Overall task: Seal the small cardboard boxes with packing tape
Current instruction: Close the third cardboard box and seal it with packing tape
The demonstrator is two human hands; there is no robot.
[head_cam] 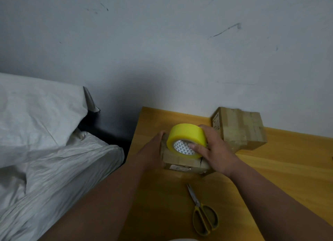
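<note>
A small cardboard box [182, 163] lies on the wooden table [281, 168] in front of me. A yellow roll of packing tape [187, 135] stands on edge on top of it. My right hand [215, 149] grips the roll, thumb in its white core and fingers over its far side. My left hand [153, 149] rests against the box's left side; its fingertips are hidden behind the box and roll. A second, taped cardboard box [239, 128] sits behind, at the wall.
Yellow-handled scissors [201, 212] lie shut on the table nearer to me. A bed with crumpled white bedding [54, 150] stands to the left of the table, across a dark gap. A scuffed white wall [180, 51] rises behind the table.
</note>
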